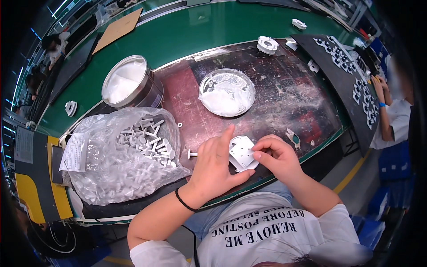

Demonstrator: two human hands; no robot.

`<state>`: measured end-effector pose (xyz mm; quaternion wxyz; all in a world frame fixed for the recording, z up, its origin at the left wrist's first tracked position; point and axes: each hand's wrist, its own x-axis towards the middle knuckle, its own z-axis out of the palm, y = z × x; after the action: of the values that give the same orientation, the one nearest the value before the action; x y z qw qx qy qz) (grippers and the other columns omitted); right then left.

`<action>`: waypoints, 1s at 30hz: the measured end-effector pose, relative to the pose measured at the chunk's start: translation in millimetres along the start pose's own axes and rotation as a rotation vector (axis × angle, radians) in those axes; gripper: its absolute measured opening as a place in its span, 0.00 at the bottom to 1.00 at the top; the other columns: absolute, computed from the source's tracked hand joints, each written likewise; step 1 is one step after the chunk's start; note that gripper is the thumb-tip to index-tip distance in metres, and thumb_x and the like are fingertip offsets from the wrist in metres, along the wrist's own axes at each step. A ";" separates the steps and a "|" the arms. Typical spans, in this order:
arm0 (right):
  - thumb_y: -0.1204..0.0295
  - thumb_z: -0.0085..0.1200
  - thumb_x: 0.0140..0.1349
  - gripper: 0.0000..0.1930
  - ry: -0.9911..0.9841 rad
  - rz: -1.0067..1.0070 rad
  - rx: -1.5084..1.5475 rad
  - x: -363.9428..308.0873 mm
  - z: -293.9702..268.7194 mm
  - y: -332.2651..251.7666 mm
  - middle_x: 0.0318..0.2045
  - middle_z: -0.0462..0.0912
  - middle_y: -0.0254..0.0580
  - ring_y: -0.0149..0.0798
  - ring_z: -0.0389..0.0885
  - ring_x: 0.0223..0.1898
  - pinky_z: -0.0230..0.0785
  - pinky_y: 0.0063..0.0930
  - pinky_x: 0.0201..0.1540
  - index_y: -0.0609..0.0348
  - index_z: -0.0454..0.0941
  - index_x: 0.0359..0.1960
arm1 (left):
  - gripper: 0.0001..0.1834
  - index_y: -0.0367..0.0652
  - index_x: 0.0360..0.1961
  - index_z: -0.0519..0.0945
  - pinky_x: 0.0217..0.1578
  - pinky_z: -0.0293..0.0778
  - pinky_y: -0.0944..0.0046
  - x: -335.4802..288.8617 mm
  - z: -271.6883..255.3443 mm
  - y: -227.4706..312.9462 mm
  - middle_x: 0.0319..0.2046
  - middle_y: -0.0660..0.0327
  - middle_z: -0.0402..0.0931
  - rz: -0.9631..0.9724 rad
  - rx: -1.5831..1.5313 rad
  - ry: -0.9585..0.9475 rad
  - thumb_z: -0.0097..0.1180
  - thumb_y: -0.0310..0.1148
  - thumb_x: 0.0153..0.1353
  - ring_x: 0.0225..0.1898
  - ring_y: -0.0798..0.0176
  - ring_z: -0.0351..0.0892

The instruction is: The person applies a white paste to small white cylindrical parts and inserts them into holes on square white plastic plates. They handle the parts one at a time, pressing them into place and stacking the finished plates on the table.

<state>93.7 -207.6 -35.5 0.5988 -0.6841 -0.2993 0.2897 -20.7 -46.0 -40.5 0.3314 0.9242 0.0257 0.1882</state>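
Note:
A white plastic housing [243, 153] with small holes in its flat face lies near the table's front edge, between my hands. My left hand [213, 165] is beside its left side, index finger stretched away from me and thumb spread along the near edge. Thumb and fingertips of my right hand [278, 155] are pinched together at the housing's right edge; whatever is between them is hidden. Just left of my left hand lies a white plastic pin [192, 154] with a flat head. Farther left, a clear plastic bag [102, 173] holds many similar white pins [151, 140].
A metal dish [249, 95] of white paste stands mid-table, with an open metal can [155, 91] of white material behind the bag. A white ring part [267, 45] sits at the back. On the right, a black board [320, 58] carries several small parts near another person's hands [380, 89].

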 end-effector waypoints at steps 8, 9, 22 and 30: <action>0.75 0.60 0.52 0.06 -0.010 -0.170 -0.240 3.6 -3.9 -6.6 0.31 0.78 0.36 0.35 0.74 0.38 0.64 0.26 0.41 0.58 0.80 0.33 | 0.57 0.34 0.64 0.49 0.53 0.58 0.50 0.4 0.7 -0.5 0.48 0.49 0.70 0.007 0.003 -0.005 0.70 0.47 0.40 0.50 0.47 0.68; 0.75 0.60 0.52 0.06 -0.023 -0.210 -0.266 4.8 -4.6 -6.6 0.31 0.78 0.36 0.35 0.74 0.38 0.64 0.27 0.42 0.58 0.80 0.32 | 0.57 0.34 0.64 0.50 0.53 0.58 0.50 0.6 1.2 -0.8 0.48 0.50 0.71 0.012 0.000 -0.004 0.70 0.47 0.40 0.49 0.47 0.68; 0.76 0.58 0.51 0.07 -0.173 -0.212 -0.326 12.9 -12.8 -16.8 0.31 0.76 0.35 0.37 0.72 0.38 0.64 0.29 0.42 0.54 0.83 0.33 | 0.57 0.33 0.64 0.50 0.52 0.58 0.49 2.4 0.6 -2.5 0.47 0.49 0.70 0.007 -0.010 -0.023 0.70 0.47 0.39 0.49 0.46 0.67; 0.72 0.58 0.45 0.13 -0.040 -0.662 -0.986 -0.9 -2.6 -26.5 0.37 0.76 0.28 0.35 0.71 0.43 0.55 0.40 0.47 0.48 0.81 0.36 | 0.56 0.33 0.64 0.50 0.52 0.59 0.50 2.3 1.0 -2.5 0.48 0.49 0.70 0.000 0.001 -0.023 0.69 0.46 0.40 0.49 0.47 0.68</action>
<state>93.5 -207.2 -8.8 0.2630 -0.7461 -0.6073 -0.0731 -18.0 -44.3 -42.0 0.3314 0.9264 0.0219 0.1773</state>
